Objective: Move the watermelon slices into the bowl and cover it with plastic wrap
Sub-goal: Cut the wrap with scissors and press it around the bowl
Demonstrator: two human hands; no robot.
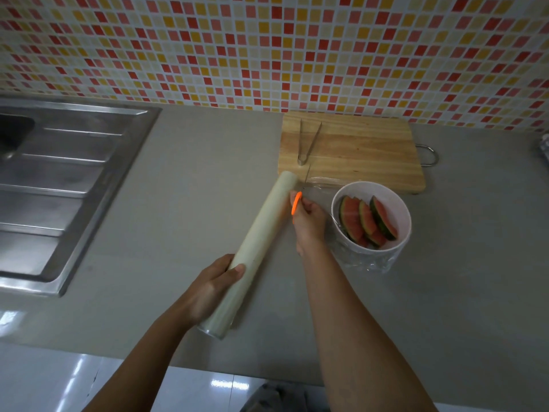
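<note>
The left hand (214, 288) is gripping the plastic wrap roll (261, 233), its long axis running up-right toward the right hand (309, 221), whose grip is closing orange-handled scissors (297, 202) on film stretching rightward over the bowl (371, 217) of watermelon slices (367, 221).

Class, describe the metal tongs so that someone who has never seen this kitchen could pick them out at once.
Start at the wooden cutting board that lies against the tiled wall, to the right of the steel sink. On its left part lie the metal tongs, their two arms spread toward the wall and joined at the near end. They are the only thing on the board, and no hand touches them.
</note>
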